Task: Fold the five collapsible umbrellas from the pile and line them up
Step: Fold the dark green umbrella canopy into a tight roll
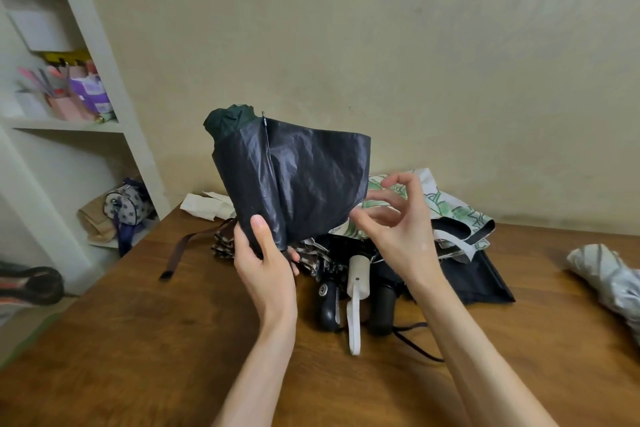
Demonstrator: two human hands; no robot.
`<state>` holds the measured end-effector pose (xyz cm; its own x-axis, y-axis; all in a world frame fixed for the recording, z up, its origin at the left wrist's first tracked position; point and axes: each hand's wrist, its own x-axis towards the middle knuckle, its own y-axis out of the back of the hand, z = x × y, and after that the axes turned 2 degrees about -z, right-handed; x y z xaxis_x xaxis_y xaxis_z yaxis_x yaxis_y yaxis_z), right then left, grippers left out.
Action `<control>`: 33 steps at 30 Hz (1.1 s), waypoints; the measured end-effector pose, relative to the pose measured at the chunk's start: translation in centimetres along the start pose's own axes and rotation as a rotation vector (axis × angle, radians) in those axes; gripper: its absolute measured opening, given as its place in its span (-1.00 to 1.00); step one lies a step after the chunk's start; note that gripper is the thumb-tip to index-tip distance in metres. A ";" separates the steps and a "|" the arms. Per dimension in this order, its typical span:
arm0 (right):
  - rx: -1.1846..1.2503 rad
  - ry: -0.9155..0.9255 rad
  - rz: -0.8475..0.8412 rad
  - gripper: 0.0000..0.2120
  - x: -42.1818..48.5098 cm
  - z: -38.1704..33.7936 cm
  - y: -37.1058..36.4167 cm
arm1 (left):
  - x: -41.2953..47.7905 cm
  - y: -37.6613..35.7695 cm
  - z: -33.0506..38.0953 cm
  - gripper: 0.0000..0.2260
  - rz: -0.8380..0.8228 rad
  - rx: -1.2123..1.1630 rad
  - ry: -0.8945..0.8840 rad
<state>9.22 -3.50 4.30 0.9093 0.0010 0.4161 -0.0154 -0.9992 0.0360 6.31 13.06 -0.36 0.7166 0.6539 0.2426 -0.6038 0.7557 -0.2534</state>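
- A white shelf unit (104, 55) is seen at the upper left of the frame, and a patterned pouch (130, 203) is tucked on its lower shelf.
- The wooden table (156, 340) is spread across the lower frame, with a brown strap (180, 250) laid on it left of centre.
- The left hand (266, 267) is wrapped round the narrow bottom end of the dark umbrella (294, 177), thumb pressed on the fabric.
- That dark umbrella is held up at centre frame, above the table, its canopy loose and flared upward.
- Behind it the pile is found: a cream handle (358, 276) between two black handles (329, 302), pointed toward the camera.
- The right hand (398, 229) is raised at the canopy's lower right edge, fingers half curled and spread; whether fabric is pinched cannot be told.
- A leaf-print umbrella (450, 208) is draped over the pile's right side.
- A grey folded umbrella (609, 277) is laid alone at the right edge.
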 end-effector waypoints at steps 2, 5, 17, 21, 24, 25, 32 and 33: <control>-0.083 0.055 0.039 -0.65 0.0 0.5 -0.7 | -0.1 -0.1 0.0 -0.44 -0.007 0.003 -0.001; -0.148 0.092 0.083 -0.69 -0.1 1.2 -1.2 | -0.3 -0.3 -0.2 -0.47 -0.019 0.016 0.020; -0.228 0.146 0.341 -0.78 0.2 1.7 -0.6 | -1.2 -0.9 0.3 -0.49 -0.047 -0.001 0.036; -0.610 0.416 0.278 -0.57 -0.2 2.4 -0.4 | -0.9 -0.7 0.2 -0.47 -0.015 -0.025 0.018; -0.849 0.638 0.245 -0.44 -0.4 3.3 -0.7 | -0.7 -0.5 0.3 -0.54 0.016 -0.037 0.000; -0.817 0.643 0.246 -0.44 -0.5 3.5 -0.9 | -0.5 -0.4 0.4 -0.56 0.027 -0.048 0.001; 0.054 0.000 0.179 -0.50 -0.9 1.3 -2.3 | -0.1 -0.1 0.2 -0.47 0.033 -0.078 0.023; 0.089 -0.053 0.154 -0.49 -0.7 1.1 -2.2 | -0.1 -0.1 0.2 -0.44 0.033 -0.074 0.023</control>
<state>9.10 -1.38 2.91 0.9198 -0.1517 0.3619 -0.1211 -0.9870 -0.1059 6.26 12.92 -0.20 0.7055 0.6765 0.2114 -0.6000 0.7288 -0.3299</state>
